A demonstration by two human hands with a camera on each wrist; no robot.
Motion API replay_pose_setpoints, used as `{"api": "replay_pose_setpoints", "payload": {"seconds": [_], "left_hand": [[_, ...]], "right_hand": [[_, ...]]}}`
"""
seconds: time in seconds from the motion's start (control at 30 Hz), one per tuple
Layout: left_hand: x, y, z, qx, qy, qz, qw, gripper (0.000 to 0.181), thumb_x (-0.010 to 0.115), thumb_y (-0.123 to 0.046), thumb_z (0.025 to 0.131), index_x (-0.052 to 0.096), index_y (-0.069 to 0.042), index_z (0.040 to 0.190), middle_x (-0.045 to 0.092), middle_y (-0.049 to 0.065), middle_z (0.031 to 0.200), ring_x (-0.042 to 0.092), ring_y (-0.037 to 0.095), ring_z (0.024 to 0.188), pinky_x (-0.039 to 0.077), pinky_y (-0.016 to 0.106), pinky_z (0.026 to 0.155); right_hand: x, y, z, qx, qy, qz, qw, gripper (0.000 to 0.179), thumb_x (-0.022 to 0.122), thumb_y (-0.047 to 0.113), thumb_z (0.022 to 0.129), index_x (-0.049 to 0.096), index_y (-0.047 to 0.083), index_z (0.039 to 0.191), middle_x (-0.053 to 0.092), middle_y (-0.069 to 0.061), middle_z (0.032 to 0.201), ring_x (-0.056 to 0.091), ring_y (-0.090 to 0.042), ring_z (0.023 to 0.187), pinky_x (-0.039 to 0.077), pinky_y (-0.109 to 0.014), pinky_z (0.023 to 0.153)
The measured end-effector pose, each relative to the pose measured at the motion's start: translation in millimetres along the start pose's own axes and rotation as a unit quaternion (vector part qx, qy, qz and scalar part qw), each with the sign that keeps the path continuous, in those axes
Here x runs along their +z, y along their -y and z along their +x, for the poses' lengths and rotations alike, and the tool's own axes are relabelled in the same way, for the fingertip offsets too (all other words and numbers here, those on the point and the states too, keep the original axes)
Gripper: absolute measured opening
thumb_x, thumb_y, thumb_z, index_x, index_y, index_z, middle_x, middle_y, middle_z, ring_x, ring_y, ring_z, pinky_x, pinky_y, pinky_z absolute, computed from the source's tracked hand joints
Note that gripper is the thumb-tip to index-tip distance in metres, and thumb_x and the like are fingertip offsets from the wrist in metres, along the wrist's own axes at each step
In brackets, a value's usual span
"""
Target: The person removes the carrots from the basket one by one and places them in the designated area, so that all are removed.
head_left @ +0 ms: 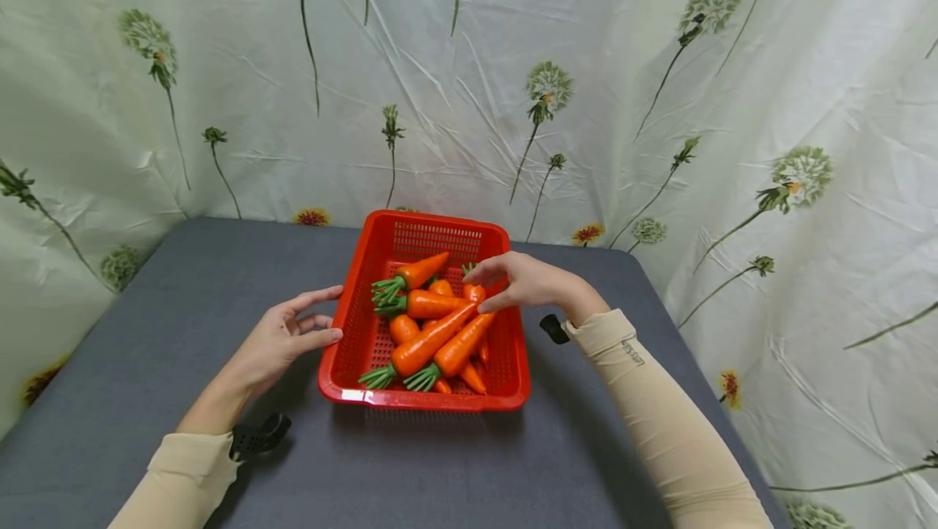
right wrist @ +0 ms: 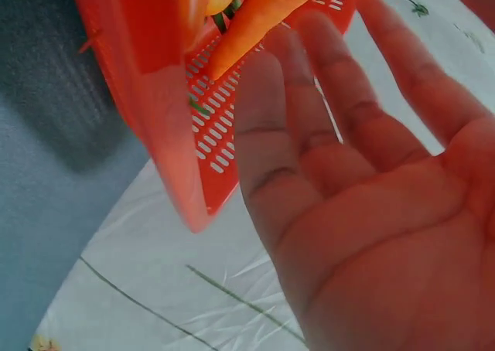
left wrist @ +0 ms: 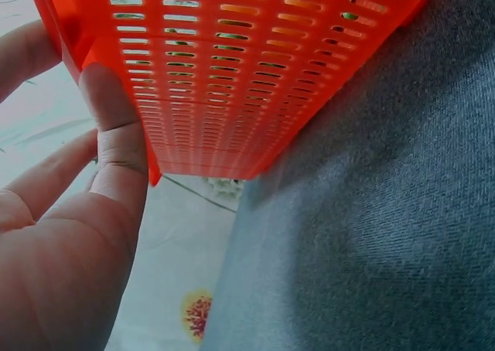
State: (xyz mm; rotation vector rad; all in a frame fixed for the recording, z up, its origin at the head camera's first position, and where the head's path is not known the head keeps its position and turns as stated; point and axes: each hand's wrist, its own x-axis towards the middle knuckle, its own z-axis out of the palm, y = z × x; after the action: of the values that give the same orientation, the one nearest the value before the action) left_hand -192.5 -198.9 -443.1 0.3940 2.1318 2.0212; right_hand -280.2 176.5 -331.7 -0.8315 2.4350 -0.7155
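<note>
A red plastic basket [head_left: 519, 366] with slotted walls holds several orange carrots [head_left: 432, 342] with green tops. At its left side, my left hand [head_left: 282, 339] has fingertips and thumb at the outer rim, spread apart. In the left wrist view the thumb [left wrist: 120, 134] lies against the underside of the basket's rim, beside the slotted wall [left wrist: 209, 80]. Over the basket's right side reaches my right hand [head_left: 523, 281], its fingertips just above the carrots. The right wrist view shows that hand [right wrist: 371, 204] with extended fingers and a bare palm, near a carrot [right wrist: 267, 15].
The basket stands on a table with a dark grey cloth [head_left: 586, 448]. Behind and at the sides hangs a pale curtain [head_left: 454, 106] printed with dandelions. Black wrist straps [head_left: 260, 435] show at the beige sleeves [head_left: 652, 407].
</note>
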Motion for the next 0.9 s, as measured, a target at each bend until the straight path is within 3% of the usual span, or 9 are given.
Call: {"api": "replay_pose_setpoints", "payload": {"seconds": [0.23, 0.37, 0.67, 0.9], "left_hand": [[-0.6, 2.6, -0.8, 0.013, 0.005, -0.047, 0.9988, 0.070, 0.070, -0.004, 0.092, 0.036, -0.001, 0.153, 0.067, 0.006, 0.120, 0.071, 0.011, 0.094, 0.059, 0.026, 0.086], [0.3, 3.0, 0.0, 0.015, 0.006, -0.061, 0.9980, 0.070, 0.069, -0.002, 0.092, 0.035, 0.000, 0.153, 0.071, 0.007, 0.111, 0.071, 0.011, 0.093, 0.059, 0.026, 0.087], [1.8, 4.9, 0.9, 0.012, 0.006, -0.072, 0.9973, 0.071, 0.069, -0.002, 0.092, 0.033, 0.000, 0.153, 0.070, 0.004, 0.111, 0.071, 0.009, 0.092, 0.058, 0.024, 0.088], [2.9, 7.2, -0.8, 0.012, 0.009, -0.086, 0.9961, 0.070, 0.068, 0.000, 0.092, 0.033, 0.002, 0.153, 0.068, 0.003, 0.113, 0.070, 0.009, 0.091, 0.058, 0.025, 0.087]], "right_hand": [[-0.6, 11.9, 16.8, -0.006, 0.056, -0.010, 0.9984, 0.046, 0.080, 0.019, 0.086, 0.067, 0.011, 0.129, 0.067, -0.007, 0.132, 0.058, -0.032, 0.129, 0.045, -0.049, 0.111], [0.6, 16.0, 23.0, -0.018, 0.069, -0.032, 0.9970, 0.043, 0.080, 0.018, 0.086, 0.069, 0.009, 0.126, 0.069, -0.006, 0.127, 0.061, -0.029, 0.122, 0.047, -0.049, 0.108], [9.3, 23.1, 33.9, -0.012, 0.096, -0.067, 0.9931, 0.039, 0.081, 0.017, 0.085, 0.072, 0.012, 0.122, 0.072, 0.000, 0.120, 0.063, -0.017, 0.113, 0.052, -0.038, 0.102], [20.5, 33.7, 44.7, -0.008, 0.126, -0.095, 0.9875, 0.039, 0.080, 0.015, 0.085, 0.072, 0.014, 0.123, 0.073, 0.002, 0.120, 0.064, -0.015, 0.113, 0.052, -0.029, 0.099]]}}
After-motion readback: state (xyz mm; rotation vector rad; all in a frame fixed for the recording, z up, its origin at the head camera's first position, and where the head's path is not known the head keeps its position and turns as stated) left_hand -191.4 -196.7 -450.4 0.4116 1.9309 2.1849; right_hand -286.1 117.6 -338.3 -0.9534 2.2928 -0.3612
